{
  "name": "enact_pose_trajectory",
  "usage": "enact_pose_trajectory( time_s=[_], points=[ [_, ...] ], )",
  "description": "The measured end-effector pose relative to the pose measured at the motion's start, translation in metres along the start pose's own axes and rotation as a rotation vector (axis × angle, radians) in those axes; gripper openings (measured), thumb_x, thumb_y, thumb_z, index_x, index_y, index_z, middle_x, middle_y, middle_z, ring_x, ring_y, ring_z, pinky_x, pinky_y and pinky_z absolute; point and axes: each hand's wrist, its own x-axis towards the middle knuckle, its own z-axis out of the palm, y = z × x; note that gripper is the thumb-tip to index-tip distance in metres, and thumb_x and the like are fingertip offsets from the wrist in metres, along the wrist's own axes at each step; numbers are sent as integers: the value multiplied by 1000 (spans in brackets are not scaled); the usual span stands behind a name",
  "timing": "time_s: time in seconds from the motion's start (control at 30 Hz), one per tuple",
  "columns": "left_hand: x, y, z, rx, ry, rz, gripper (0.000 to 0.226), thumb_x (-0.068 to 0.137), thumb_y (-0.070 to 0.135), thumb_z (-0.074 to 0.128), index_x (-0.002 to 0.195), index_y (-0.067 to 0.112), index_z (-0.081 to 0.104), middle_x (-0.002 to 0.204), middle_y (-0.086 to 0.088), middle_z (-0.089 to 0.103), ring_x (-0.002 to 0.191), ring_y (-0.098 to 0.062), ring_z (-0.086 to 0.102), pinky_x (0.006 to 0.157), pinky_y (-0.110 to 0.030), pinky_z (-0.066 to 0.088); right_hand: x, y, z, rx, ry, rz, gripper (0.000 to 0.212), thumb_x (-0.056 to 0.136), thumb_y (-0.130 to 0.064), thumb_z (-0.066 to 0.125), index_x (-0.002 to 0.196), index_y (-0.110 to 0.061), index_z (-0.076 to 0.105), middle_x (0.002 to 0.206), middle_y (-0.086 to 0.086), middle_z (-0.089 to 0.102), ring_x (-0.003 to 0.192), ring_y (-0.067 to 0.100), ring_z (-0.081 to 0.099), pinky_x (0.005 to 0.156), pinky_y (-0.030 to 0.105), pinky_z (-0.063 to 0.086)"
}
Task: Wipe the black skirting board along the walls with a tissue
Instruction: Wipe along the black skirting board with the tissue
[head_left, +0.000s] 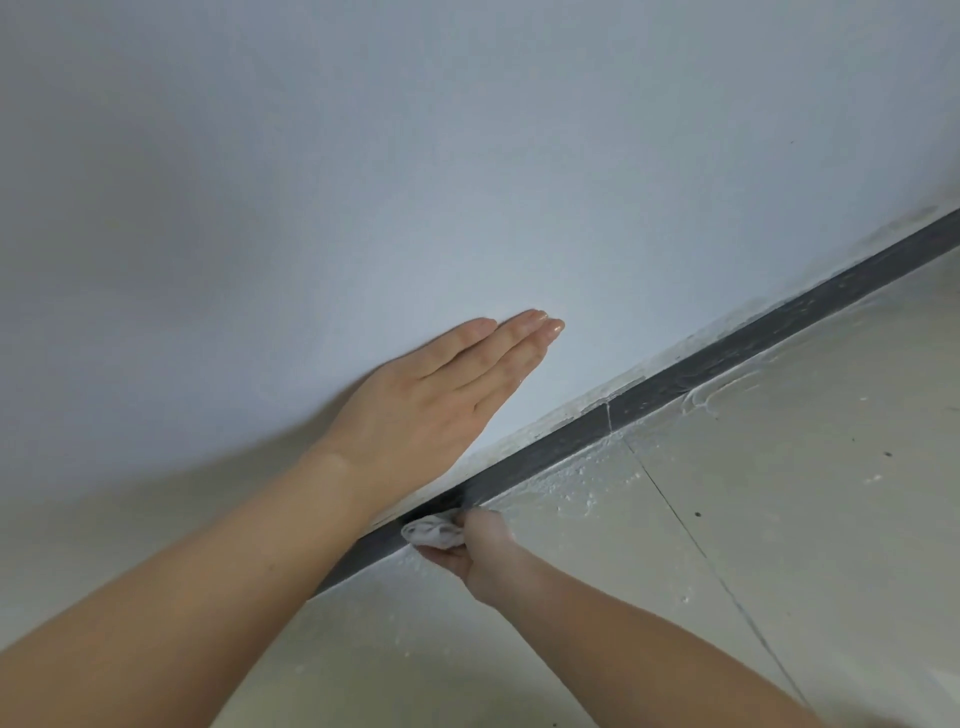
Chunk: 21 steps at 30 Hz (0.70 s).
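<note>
Left hand (415, 400): fingers straight, flat on white wall (363, 156). Right hand (480, 545): grips crumpled tissue (432, 533), pressed against black skirting board (727, 358), near end, above tiled floor (779, 467).

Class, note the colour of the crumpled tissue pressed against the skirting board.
Pale grey-white, seen in the head view: the tissue.

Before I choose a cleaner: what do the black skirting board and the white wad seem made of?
Black skirting board: probably matt tile or stone, judging by the butt joint and pale smears. Crumpled white tissue in the right hand: soft paper, by its wrinkled folds.
</note>
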Motion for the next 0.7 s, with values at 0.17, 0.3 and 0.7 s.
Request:
enact_pose_trajectory(
  time_s=[0.17,0.3,0.7],
  points=[
    [2,1,-1,-1,-14,-19,59,93,2,12,151,2,11,160,-5,8,147,-18,11,119,-35,7,2,-34,-33,143,80,-121,42,94,1,38,136,0,38,136,22,46,96,32,58,69,38,59],
    [6,3,-2,11,-29,-20,59,93,0,4,151,2,11,160,-7,7,147,-19,10,117,-38,3,-18,-79,-68,186,102,-191,23,89,13,42,109,10,52,123,25,55,106,34,58,74,35,60],
    [36,5,-4,-18,8,-10,57,94,8,9,151,2,11,159,-10,8,147,-24,10,117,-42,-1,-22,-71,-88,-37,228,-200,20,88,-2,46,106,0,52,103,19,56,87,33,63,65,35,58]
  ],
)
